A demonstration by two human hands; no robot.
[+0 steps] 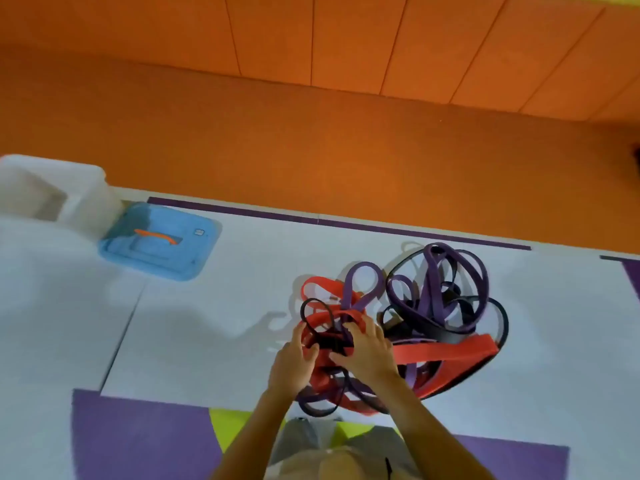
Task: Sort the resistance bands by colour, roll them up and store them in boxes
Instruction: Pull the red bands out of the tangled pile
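A tangled heap of resistance bands lies on the white floor mat: red bands (446, 351), purple bands (433, 289) and black bands (446, 336) looped through one another. Both my hands reach into the near left side of the heap. My left hand (294, 362) has its fingers curled around a black band amid red loops. My right hand (367, 351) lies on top of the bands, its fingers and thumb curled round the same black strap. The bands under my palms are hidden.
A blue box lid (159, 242) with an orange handle lies at the left, beside translucent white storage boxes (52, 192). The white mat (207, 323) has purple stripes; orange flooring lies beyond it. Purple and green mat panels lie near my knees.
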